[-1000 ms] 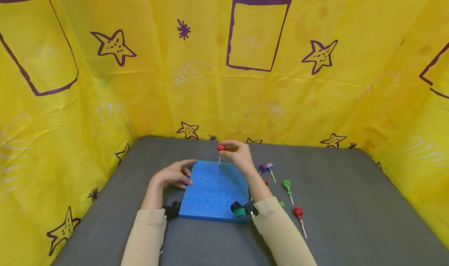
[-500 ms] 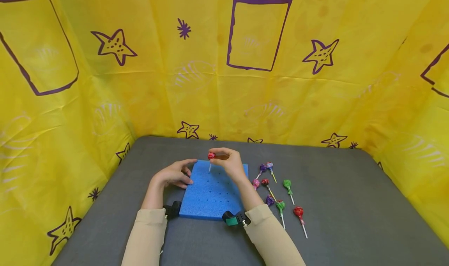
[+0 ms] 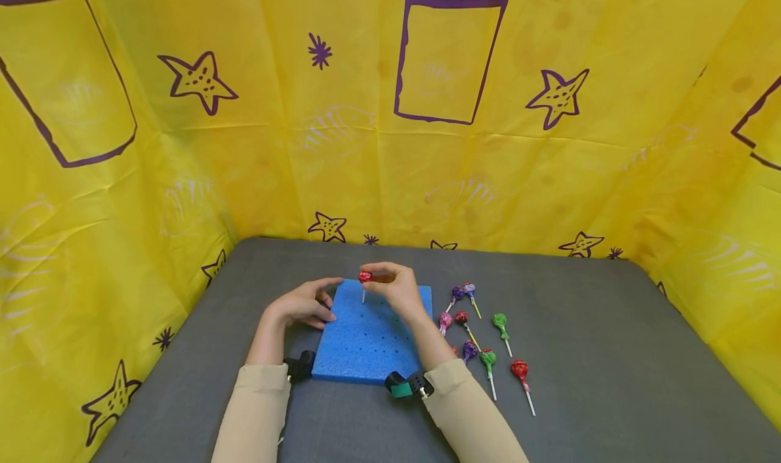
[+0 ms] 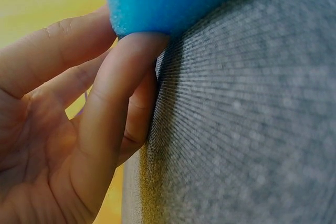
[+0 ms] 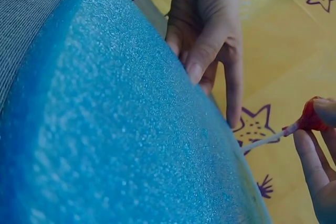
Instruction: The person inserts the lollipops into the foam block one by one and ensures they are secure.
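1. Nearest the viewer: two forearms in beige sleeves reach forward over a grey table, each w/ a dark wrist strap.
2. Blue foam block lies flat on the table between the arms; its top has rows of small holes.
3. Left hand rests at the block's left edge, near the far corner. Fingers are lightly bent and press the foam's side; left wrist view shows fingertips touching the block's edge where it meets the table. It grips nothing.
4. Right hand is over the far part of the block. Thumb and fingertips pinch the red lollipop by its wrapped head, a narrow pinch grip.
5. That lollipop is upright, white stick pointing down at the block's far-left area. Right wrist view shows the stick's end at the foam top; can't tell if it's in a hole.
6. Right of the block, on the table: loose lollipops lying flat, incl. a red one nearest the viewer, two green, purple ones farther back, a pink one just beside the block.
7. Farthest: yellow backdrop w/ purple stars and rectangle outlines, wrapping round the table's back and sides.
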The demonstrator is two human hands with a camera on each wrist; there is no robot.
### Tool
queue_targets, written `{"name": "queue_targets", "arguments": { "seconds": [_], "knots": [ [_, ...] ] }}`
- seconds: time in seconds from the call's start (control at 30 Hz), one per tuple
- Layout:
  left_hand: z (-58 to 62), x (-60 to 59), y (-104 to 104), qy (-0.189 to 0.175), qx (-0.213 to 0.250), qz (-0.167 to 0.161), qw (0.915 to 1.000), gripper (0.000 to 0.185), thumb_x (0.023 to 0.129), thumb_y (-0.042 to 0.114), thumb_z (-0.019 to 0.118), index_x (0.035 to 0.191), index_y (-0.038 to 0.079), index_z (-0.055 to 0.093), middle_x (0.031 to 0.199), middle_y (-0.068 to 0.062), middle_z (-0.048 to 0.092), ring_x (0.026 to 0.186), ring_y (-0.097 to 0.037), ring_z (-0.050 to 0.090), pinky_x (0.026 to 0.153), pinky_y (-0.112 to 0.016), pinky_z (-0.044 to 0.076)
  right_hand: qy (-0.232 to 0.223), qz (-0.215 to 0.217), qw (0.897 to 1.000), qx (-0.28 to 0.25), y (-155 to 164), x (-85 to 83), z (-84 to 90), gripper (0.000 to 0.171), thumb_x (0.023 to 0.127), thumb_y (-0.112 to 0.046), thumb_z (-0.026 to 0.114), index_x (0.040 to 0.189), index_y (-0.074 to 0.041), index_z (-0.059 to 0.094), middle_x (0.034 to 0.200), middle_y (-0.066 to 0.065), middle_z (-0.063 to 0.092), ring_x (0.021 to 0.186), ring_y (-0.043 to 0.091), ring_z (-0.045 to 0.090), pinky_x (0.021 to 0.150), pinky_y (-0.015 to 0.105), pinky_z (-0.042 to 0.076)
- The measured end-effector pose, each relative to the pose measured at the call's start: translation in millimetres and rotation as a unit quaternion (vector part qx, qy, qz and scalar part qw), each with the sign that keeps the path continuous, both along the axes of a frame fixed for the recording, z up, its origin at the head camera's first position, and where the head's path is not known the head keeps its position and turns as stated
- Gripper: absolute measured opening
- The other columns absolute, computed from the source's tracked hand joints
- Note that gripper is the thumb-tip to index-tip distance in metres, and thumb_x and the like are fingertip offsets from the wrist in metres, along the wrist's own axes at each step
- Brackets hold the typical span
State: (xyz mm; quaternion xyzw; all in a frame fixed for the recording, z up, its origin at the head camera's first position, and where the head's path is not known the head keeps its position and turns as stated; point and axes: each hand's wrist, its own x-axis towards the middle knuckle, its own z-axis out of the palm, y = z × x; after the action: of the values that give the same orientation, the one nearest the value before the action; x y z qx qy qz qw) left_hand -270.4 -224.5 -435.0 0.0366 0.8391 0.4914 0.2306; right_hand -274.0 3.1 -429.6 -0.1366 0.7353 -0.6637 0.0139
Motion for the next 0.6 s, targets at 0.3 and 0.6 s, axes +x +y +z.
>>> {"name": "queue_targets", "arguments": {
  "seconds": [0.3,0.6],
  "knots": [
    [1.0,0.9,0.0,0.0,0.0,-0.001,1.0,0.081,0.084,0.005,0.075,0.153,0.012,0.033,0.097,-0.012,0.052,0.068,-0.017,0.059,0.062,-0.028,0.06,0.001,0.006,1.0,0.001,-0.6,-1.3,-3.0,0.029,0.081,-0.003,0.078,0.109,-0.007,0.076,0.112,0.017,0.074,0.091,0.019,0.073,0.076,0.027,0.06],
    [2.4,1.8,0.4,0.0,0.002,-0.002,1.0,0.081,0.084,0.005,0.075,0.153,0.012,0.033,0.097,-0.012,0.052,0.069,-0.017,0.059,0.062,-0.028,0.06,0.019,0.011,1.0,0.014,-2.2,-2.7,-7.1,0.028,0.081,-0.002,0.077,0.109,-0.006,0.076,0.111,0.017,0.074,0.097,0.024,0.072,0.074,0.025,0.059]
  ]
}}
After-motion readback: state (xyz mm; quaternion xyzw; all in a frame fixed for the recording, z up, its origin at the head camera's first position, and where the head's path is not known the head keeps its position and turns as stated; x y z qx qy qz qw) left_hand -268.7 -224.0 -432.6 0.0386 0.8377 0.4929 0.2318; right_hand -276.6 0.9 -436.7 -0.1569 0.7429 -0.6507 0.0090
